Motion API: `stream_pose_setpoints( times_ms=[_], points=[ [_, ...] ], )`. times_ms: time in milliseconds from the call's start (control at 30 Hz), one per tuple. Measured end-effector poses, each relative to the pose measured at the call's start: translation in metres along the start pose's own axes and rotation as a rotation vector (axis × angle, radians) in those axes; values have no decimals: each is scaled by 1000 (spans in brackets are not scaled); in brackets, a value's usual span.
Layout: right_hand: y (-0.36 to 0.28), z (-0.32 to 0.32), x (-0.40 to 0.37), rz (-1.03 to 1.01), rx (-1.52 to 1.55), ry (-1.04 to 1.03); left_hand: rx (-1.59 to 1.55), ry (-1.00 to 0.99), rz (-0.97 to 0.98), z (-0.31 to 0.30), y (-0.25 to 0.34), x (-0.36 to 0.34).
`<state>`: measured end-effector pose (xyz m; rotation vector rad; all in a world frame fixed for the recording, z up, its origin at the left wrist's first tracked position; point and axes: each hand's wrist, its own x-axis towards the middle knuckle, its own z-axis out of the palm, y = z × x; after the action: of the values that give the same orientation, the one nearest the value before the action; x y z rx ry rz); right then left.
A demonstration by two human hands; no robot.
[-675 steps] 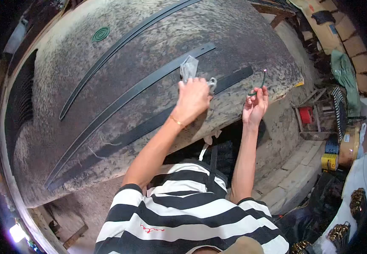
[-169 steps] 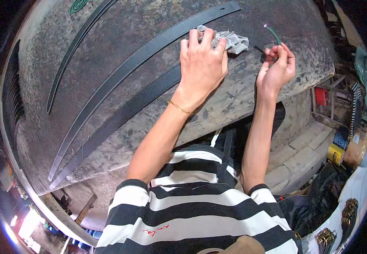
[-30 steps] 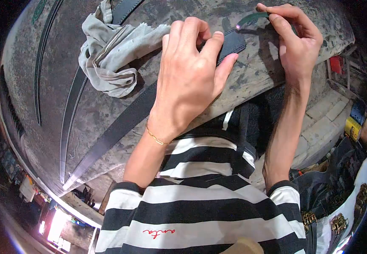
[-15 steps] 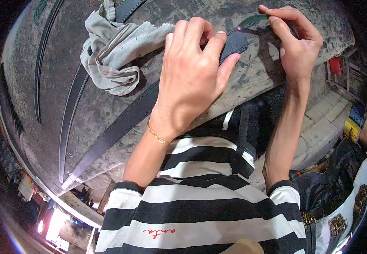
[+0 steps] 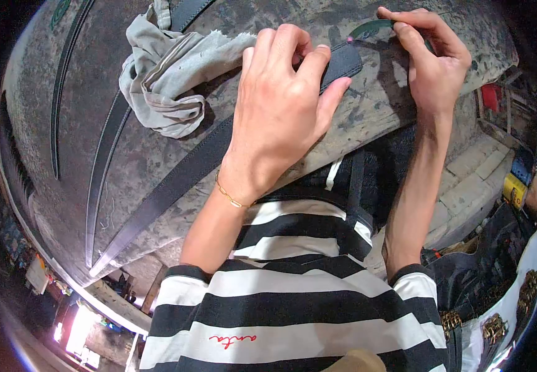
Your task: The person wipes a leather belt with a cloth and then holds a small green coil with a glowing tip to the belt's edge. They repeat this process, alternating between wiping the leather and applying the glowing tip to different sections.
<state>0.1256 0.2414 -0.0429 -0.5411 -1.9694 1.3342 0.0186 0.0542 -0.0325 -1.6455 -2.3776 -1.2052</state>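
A black leather belt (image 5: pixel 175 170) with stitched edges runs across the worn work surface, its squared end (image 5: pixel 345 63) showing past my left fingers. My left hand (image 5: pixel 278 105) rests over the belt near that end, fingers curled onto it and thumb along its near edge; part of the strap is hidden beneath. To the right, my right hand (image 5: pixel 433 59) pinches a thin, curved dark green strip (image 5: pixel 371 28) between thumb and index finger. The strip's pink tip is right by the corner of the belt end.
A crumpled grey rag (image 5: pixel 163 74) lies behind the belt. More black straps (image 5: pixel 64 80) stretch across the left of the work surface (image 5: pixel 150 229). At the right are a yellow container (image 5: pixel 514 191), a red item (image 5: pixel 492 97) and clusters of brass-coloured buckles (image 5: pixel 495 328).
The green strip has turned slightly, so more of its flat side shows. Both hands stay almost in place.
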Motion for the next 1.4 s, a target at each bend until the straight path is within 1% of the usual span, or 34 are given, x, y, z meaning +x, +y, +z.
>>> stream_pose_setpoints(
  times_ms=[133, 267, 333, 367, 433, 467, 500, 533, 567, 600, 633, 667, 700, 733, 767, 800, 833, 867, 900, 933, 967, 1000, 1033, 1067, 1100, 1167, 1233, 1267, 1333, 1367, 1400],
  points=[
    [9, -6, 1, -79, -19, -72, 7, 9, 3, 1, 0, 0],
    [7, -4, 0, -80, -51, -86, 12, -8, -8, 0, 0, 0],
    [8, -2, 1, -31, 129, -24, 17, 3, -6, 0, 1, -1],
    [11, -5, 0, -35, 132, -26, 21, 6, -6, 0, 1, -1],
    [19, -9, 0, 79, 335, 94, 6, -2, -11, -2, 1, 0],
    [-3, 1, 3, 79, 95, 127, -3, -25, -44, -3, 3, 0],
    [-12, 1, 1, 81, -75, 134, 11, -26, -56, -2, 5, -1],
    [0, -6, -2, 13, -162, 87, 16, -10, -24, 0, 5, -2],
    [22, -21, -7, 60, -110, 60, 22, -33, 15, -5, 7, -1],
    [27, -25, -10, 96, -85, 71, 46, -36, -6, -10, 12, -1],
    [37, -34, -11, -285, -485, 4, 41, -31, -11, 0, 12, -5],
    [46, -41, -9, -300, -647, -68, -12, -7, 7, -3, 9, -6],
    [59, -38, -6, 231, 40, 118, -67, 47, -33, 6, 9, -10],
    [96, -52, 0, 65, -158, 67, 17, 144, 40, 12, 8, -11],
    [38, -21, 9, 356, 269, 235, 11, 198, 63, -1, 6, -12],
    [76, -32, 18, 276, 296, 205, -26, 243, 98, -17, 10, -12],
    [38, -28, 15, 151, -75, 146, 9, 283, 52, -50, 18, -14],
    [39, -23, 24, 128, -66, 143, 48, 383, -17, -73, 9, -17],
    [49, -27, 25, -223, -238, 123, 236, 472, -63, -96, 2, -23],
    [49, -23, 23, -569, -405, 105, 325, 423, -221, -120, -1, -31],
    [48, -14, 24, -601, -351, 199, 507, 424, -322, -128, -16, -43],
    [38, -8, 22, -611, -331, 197, 577, 365, -420, -134, -28, -57],
    [24, -5, 18, -348, -46, 204, 622, 266, -504, -131, -45, -74],
    [11, -3, 14, -78, 231, 204, 613, 213, -506, -123, -62, -89],
    [-4, 0, 12, 182, 362, 306, 592, 229, -466, -123, -67, -96],
    [1, -2, 12, 178, 394, 322, 570, 249, -419, -120, -71, -95],
    [2, -2, 11, 179, 422, 329, 623, 182, -416, -120, -67, -92],
    [-3, 0, 10, 188, 465, 351, 625, 186, -416, -118, -63, -87],
    [-6, 0, 12, 187, 507, 375, 421, 438, -336, -109, -52, -71],
    [-4, -2, 13, 187, 450, 357, 334, 452, -315, -108, -48, -64],
    [-2, -5, 12, 192, 391, 338, 328, 452, -309, -107, -44, -59]
  ],
)
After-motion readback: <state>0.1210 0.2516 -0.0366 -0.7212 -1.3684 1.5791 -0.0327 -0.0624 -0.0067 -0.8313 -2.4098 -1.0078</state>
